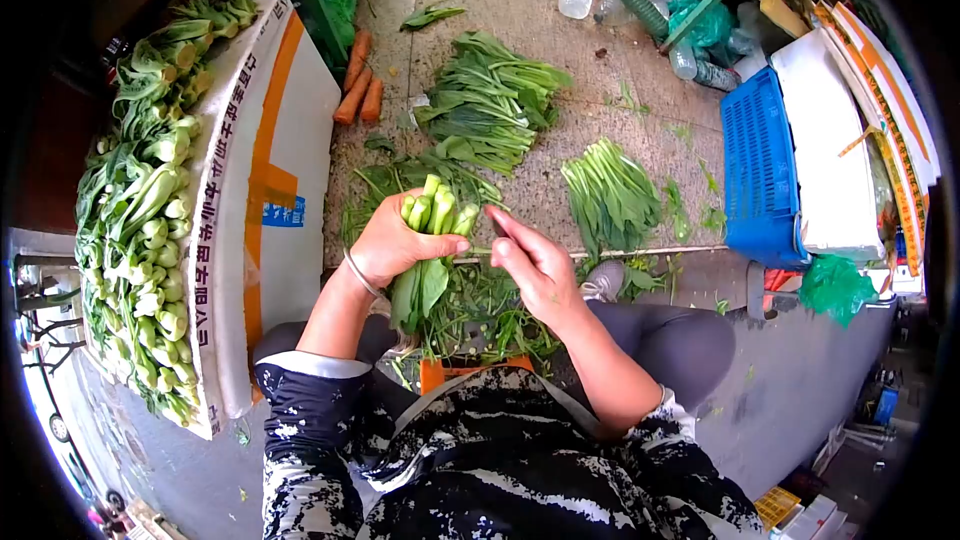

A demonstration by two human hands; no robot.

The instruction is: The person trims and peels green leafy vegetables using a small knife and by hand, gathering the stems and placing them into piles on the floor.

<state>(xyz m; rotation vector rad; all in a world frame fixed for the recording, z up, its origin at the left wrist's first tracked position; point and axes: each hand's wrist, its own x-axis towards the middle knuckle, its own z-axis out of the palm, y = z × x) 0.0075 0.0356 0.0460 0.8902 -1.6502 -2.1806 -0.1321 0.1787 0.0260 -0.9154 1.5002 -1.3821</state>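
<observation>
"Hands both full?"
"Left hand (393,243) grips a bunch of greens (437,210) mid-frame; right hand (541,275) holds what looks like a knife (497,226) beside it."
"Which step?"
"Trimming, I'd judge; the next cut wants steady stems. A leafy pile (497,92) lies upper centre, carrots (356,82) upper left."

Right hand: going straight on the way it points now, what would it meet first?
Most likely the bunch of green stalks in the left hand, just ahead of the right hand. Depth is unclear here; it might pass beside them toward the leafy pile beyond.
</observation>
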